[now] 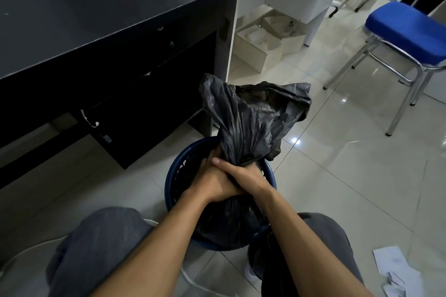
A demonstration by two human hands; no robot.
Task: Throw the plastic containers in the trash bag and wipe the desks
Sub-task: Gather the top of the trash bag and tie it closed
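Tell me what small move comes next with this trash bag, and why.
Likely twist the gathered neck to tie it off. The left hand and right hand both grip the trash bag where it is bunched, its loose top flares open above them, and its body sits in the blue bin.

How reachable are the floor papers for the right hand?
Probably not yet: the right hand grips the trash bag with the left hand; otherwise the path to the papers looks free.
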